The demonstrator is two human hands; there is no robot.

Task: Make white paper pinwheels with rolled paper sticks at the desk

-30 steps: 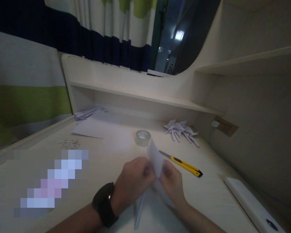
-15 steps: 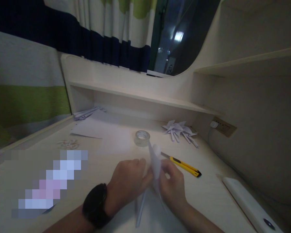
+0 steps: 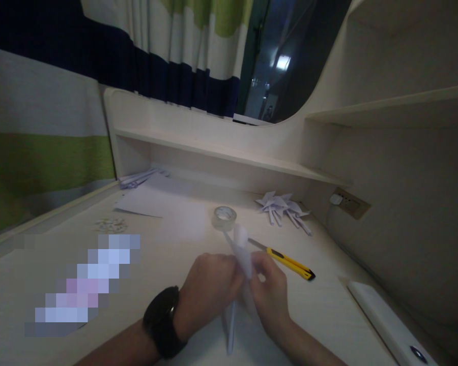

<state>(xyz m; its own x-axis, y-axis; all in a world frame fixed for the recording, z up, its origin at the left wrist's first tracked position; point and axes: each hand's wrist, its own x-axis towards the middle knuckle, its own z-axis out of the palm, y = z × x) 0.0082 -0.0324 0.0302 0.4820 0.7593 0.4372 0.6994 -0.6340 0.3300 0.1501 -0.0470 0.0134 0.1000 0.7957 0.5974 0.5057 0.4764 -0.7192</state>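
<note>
My left hand [image 3: 209, 290], with a black watch on its wrist, and my right hand [image 3: 270, 290] both grip a white piece of folded paper [image 3: 241, 249] that sticks up between them, just above the pale desk [image 3: 168, 264]. A thin rolled paper stick [image 3: 231, 325] lies on the desk under my hands. A yellow utility knife [image 3: 286, 260] lies just right of my right hand. A roll of clear tape [image 3: 224, 217] stands just beyond the paper.
A pile of folded paper pinwheels [image 3: 284, 206] lies at the back right, below a wall socket [image 3: 349, 202]. Flat white sheets [image 3: 152, 201] and paper strips [image 3: 137, 178] lie at the back left. A white flat device [image 3: 385, 320] rests at the right edge. A shelf [image 3: 229, 155] runs above the desk.
The paper between my hands has been folded narrower, from a broad flap to a slim upright strip. Both hands stayed on it, shifting slightly.
</note>
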